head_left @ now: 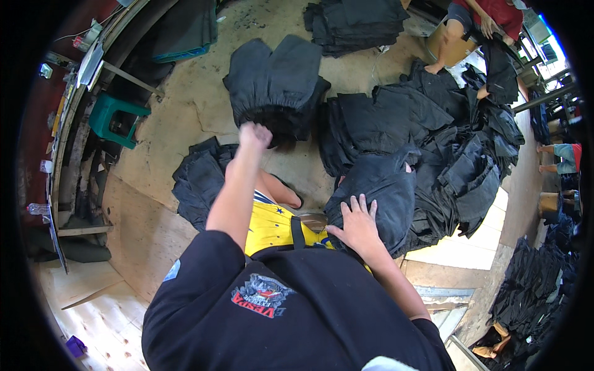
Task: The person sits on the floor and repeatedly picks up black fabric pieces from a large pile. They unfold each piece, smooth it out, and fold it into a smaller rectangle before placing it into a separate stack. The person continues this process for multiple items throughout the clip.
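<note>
A stack of black shorts (272,77) lies on the floor ahead of me, its gathered waistbands toward me. My left hand (255,135) is at the near edge of those waistbands, fingers curled closed and a little blurred; whether it grips cloth is hidden. A black garment (383,191) is draped over my right leg. On it rests my right hand (359,222), flat with the fingers spread, holding nothing. Beside my left leg sits a smaller pile of folded black garments (201,179).
Heaped black garments (458,154) spread across the right side. Another folded stack (356,25) stands at the back. A green plastic stool (117,117) is at the left. Back right, another person (495,25) handles a dark garment. More dark clothing (532,284) lies at lower right.
</note>
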`<state>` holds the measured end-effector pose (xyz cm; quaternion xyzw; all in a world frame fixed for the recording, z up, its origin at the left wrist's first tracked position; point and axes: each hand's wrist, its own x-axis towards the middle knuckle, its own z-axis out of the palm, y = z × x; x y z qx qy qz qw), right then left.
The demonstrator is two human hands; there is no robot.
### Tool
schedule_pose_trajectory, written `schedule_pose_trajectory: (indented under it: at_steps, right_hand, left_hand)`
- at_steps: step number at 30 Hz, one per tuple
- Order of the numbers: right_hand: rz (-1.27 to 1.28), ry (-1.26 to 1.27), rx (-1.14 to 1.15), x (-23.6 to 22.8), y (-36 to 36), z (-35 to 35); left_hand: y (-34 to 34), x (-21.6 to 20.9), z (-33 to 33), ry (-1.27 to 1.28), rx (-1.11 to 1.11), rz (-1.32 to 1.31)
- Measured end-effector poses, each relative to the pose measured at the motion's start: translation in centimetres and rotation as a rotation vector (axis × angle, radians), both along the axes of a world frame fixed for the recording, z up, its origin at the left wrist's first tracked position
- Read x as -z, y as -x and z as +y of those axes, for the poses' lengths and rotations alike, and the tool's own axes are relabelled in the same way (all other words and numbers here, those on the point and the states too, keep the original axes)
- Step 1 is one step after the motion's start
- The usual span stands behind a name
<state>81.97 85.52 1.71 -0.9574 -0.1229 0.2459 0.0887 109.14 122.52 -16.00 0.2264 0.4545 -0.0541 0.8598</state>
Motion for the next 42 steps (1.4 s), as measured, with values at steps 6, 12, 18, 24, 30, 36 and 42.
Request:
schedule_pose_trajectory:
  at_steps: [6, 12, 18, 24, 30, 36, 42]
  right_hand:
    - [0.090, 0.157, -0.114, 0.3, -2.1, 3.0]
    - [-0.058, -0.390, 0.318, -1.4, -5.2, -0.4]
    - [-0.140, -0.904, 0.605, -6.0, -6.2, -5.7]
    - [-0.128, -1.078, 0.566, -9.7, -5.7, -7.7]
    - [-0.145, -1.185, 0.902, -11.1, -4.9, -9.3]
    - [-0.214, -1.159, 1.127, -11.7, -4.9, -9.9]
    - [0.028, -1.441, 1.234, -11.7, -5.6, -10.7]
  left_hand:
    - [17.5, 4.9, -13.3, -0.025, 1.108, 0.285]
    - [17.2, -0.9, -16.9, -0.470, 1.028, -0.316]
    - [15.4, -9.8, -16.6, -0.522, 0.739, -0.551]
    - [15.9, -19.4, -20.8, -0.436, 0.666, -0.807]
    - [15.4, -22.4, -21.8, -0.421, 0.634, -0.837]
    - [15.2, -24.1, -22.3, -0.523, 0.637, -0.874]
    - [14.6, -24.8, -22.0, -0.644, 0.680, -0.860]
